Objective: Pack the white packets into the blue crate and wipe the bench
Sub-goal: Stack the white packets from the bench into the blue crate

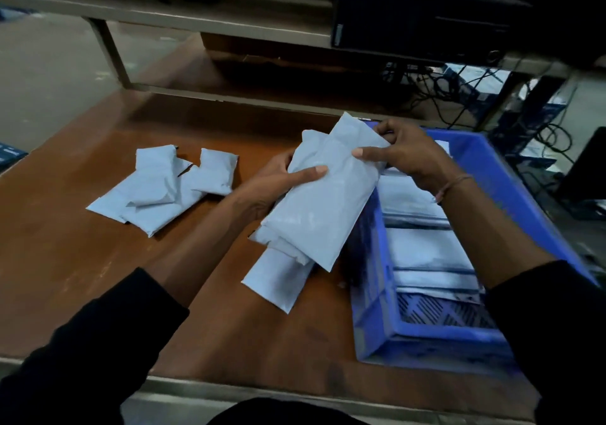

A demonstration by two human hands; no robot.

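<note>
Left hand [275, 178] and right hand [403, 152] both grasping packet stack [321, 208] beside blue crate [370, 296]; loose packets [164, 185] far left on worktop [65, 260].

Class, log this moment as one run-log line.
hands: left, right hold packets | crate: part-filled | bench: loose pile

black computer case [423, 18] on shelf [196, 21], tangled cables [436, 87].
</note>
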